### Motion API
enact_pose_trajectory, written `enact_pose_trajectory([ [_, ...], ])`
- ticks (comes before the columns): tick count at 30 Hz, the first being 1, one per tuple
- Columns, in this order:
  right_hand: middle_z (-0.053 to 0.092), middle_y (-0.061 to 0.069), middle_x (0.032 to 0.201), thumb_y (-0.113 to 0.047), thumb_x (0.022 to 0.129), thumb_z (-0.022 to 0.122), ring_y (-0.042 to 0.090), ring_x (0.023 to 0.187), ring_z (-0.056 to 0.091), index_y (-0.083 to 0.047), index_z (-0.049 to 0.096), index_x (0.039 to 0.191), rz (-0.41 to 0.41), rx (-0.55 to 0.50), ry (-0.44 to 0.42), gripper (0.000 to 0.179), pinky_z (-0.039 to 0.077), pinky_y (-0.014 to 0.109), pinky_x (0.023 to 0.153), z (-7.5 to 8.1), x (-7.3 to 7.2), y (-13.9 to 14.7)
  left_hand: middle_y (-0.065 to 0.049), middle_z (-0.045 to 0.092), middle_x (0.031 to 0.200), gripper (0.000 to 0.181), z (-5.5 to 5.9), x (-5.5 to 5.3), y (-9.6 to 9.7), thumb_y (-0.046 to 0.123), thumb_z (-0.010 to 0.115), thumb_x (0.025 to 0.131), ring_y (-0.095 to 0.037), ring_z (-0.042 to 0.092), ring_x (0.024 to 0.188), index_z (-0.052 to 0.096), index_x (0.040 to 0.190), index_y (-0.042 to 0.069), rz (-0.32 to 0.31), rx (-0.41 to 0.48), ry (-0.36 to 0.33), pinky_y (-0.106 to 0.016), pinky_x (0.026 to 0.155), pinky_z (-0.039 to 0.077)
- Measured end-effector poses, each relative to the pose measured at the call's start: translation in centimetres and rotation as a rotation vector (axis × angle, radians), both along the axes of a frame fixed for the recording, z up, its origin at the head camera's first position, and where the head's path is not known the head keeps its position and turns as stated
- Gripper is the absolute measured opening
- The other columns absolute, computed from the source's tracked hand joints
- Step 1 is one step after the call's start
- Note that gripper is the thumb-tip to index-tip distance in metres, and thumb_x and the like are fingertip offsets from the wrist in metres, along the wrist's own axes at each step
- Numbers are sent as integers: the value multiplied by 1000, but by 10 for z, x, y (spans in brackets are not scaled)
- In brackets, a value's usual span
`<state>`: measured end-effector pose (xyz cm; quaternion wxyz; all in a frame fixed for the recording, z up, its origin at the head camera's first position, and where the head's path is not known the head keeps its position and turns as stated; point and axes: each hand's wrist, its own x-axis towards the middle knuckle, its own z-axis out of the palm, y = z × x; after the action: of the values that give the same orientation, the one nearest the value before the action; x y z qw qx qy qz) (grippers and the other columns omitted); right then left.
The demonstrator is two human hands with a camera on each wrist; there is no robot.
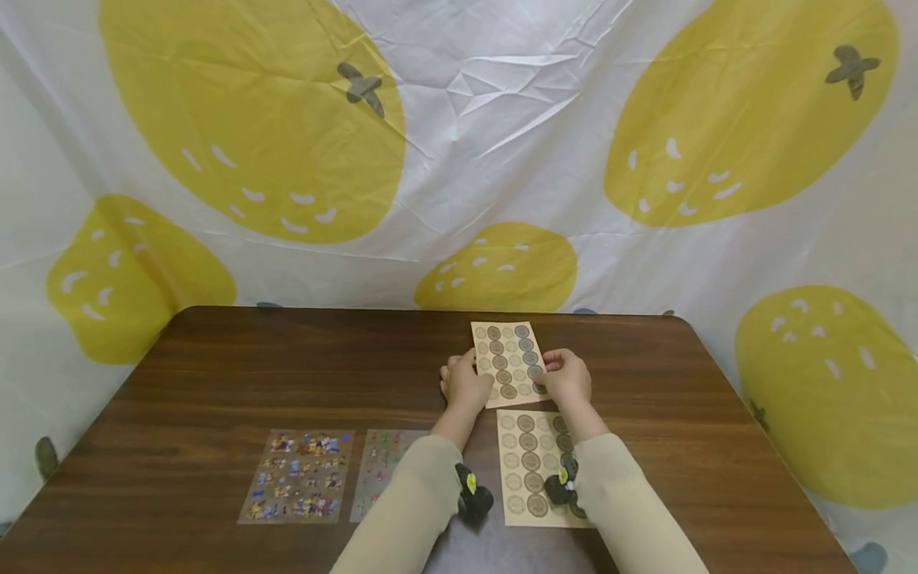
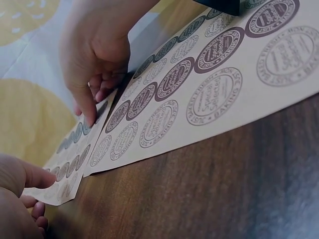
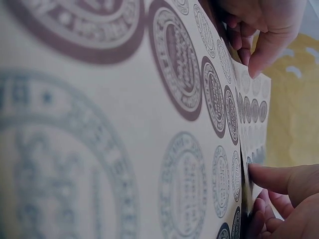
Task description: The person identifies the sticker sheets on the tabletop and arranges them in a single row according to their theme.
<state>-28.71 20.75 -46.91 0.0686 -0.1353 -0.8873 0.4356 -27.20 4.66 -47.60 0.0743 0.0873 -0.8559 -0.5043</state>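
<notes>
Both hands hold a tan sheet of round stickers (image 1: pixel 511 363) by its two side edges, toward the back of the table. My left hand (image 1: pixel 466 384) pinches the left edge, thumb on top and the other fingers under it. On the opposite edge, my right hand (image 1: pixel 568 379) pinches with its thumb over the printed face. Just in front lies a second sticker sheet (image 1: pixel 512 470), its right part hidden by the right forearm. In the left wrist view, rows of brown and dark round labels show on this nearer sheet (image 2: pixel 164 124).
A clear sheet of small colourful stickers (image 1: pixel 297 477) lies at the left on the brown wooden table (image 1: pixel 179 414). Beside it, another clear sheet (image 1: pixel 373 470) is partly covered by the left sleeve. A lemon-print cloth (image 1: pixel 459 159) hangs behind the table.
</notes>
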Motion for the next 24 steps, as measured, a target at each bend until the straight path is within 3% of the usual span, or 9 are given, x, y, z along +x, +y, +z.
enact_pose_trajectory([
  [6,61,11,91,-9,80,76,28,85,54,-4,63,115,14,-21,8,37,43,38,73,-1,-1,1,-9,56,105,66,-2,-1,0,1,64,75,-30,43,106,51,139,8,-12,-8,14,-47,94,31],
  [12,58,10,89,-8,80,76,25,81,52,-4,63,122,31,-53,18,44,42,29,64,1,-1,2,-1,52,82,69,-2,-2,-2,2,64,79,-26,44,97,45,144,15,-41,7,1,-45,94,30],
  [24,56,8,81,-1,78,76,18,72,50,-1,62,123,45,-134,56,48,42,23,56,2,0,4,2,55,70,69,2,0,-8,2,66,79,-28,50,93,46,144,16,-74,40,35,-49,95,32],
])
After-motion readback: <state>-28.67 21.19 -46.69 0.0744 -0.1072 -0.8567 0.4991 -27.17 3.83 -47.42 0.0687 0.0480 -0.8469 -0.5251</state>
